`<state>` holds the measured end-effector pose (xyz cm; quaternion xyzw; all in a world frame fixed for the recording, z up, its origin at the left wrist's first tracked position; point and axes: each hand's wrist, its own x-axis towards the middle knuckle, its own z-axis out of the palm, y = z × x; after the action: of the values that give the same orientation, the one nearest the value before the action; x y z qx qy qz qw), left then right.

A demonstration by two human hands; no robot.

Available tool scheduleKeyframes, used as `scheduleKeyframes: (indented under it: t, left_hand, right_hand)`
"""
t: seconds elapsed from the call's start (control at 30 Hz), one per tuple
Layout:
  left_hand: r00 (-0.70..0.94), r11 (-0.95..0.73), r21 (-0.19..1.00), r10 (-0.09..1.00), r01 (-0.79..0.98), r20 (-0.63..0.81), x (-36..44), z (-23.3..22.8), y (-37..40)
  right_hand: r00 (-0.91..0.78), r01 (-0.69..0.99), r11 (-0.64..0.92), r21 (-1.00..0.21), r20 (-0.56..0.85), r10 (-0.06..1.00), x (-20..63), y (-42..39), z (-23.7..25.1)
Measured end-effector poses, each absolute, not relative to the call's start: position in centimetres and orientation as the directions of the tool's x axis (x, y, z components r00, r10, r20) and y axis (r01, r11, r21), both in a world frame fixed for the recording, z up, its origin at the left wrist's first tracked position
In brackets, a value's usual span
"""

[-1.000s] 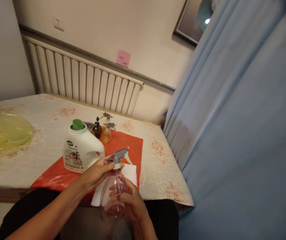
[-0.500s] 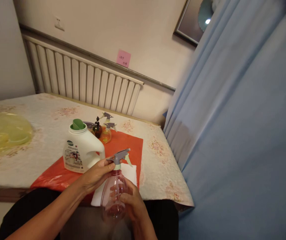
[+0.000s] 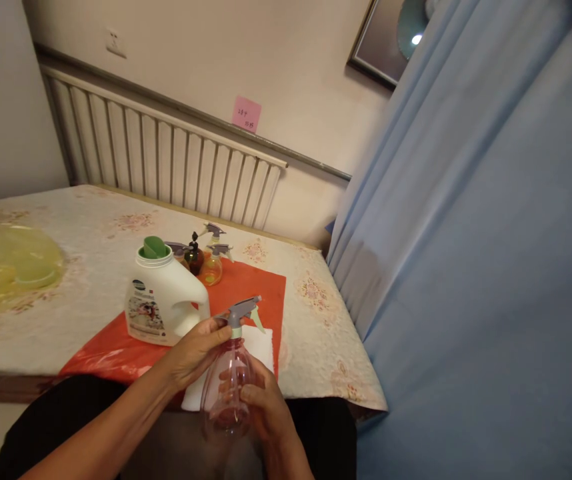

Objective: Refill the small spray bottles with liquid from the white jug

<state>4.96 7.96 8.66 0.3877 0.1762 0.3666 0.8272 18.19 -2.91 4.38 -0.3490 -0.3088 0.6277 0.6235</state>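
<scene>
A clear pink spray bottle (image 3: 229, 393) with a grey trigger head and pale green collar is held upright in front of me, over the bed's near edge. My left hand (image 3: 199, 348) is closed around its neck, thumb on the collar. Lower down, my right hand (image 3: 265, 403) grips the bottle's body, its fingers showing through the plastic. Just beyond my left hand stands a white jug (image 3: 163, 303) with a handle and a green cap in its mouth. A white cloth (image 3: 260, 345) lies behind the bottle, partly hidden by my hands.
Several bottles, including a dark pump bottle (image 3: 195, 259) and an orange spray bottle (image 3: 212, 269), stand behind the jug on a red sheet (image 3: 261, 287). A yellow translucent basin (image 3: 11, 267) sits at left. A blue curtain (image 3: 466, 267) hangs at right; a radiator (image 3: 166, 153) lines the wall.
Almost nothing differs. The view has shifted very slightly; both hands keep the same hold on the spray bottle.
</scene>
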Motion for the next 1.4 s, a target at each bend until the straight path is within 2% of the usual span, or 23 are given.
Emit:
scheduleKeyframes:
  t: [0.63, 0.8, 1.3, 1.4]
  left_hand:
    - [0.711, 0.442, 0.782, 0.703, -0.440, 0.003, 4.95, 8.38, 8.24]
    - [0.674, 0.416, 0.781, 0.739, -0.466, 0.008, 5.00, 8.18, 8.27]
    - [0.712, 0.447, 0.770, 0.702, -0.454, 0.012, 5.16, 8.30, 8.12]
    - [0.697, 0.406, 0.795, 0.717, -0.451, 0.030, 5.17, 8.34, 8.16]
  right_hand:
    - [0.048, -0.554, -0.006, -0.832, -0.039, 0.998, 18.46, -2.97, 3.85]
    - [0.050, -0.554, -0.001, -0.833, -0.034, 0.998, 18.51, -2.96, 3.80]
    - [0.041, -0.562, 0.012, -0.827, -0.014, 0.999, 18.71, -2.95, 3.84]
    - [0.043, -0.554, 0.014, -0.832, -0.012, 0.999, 18.74, -2.94, 3.79]
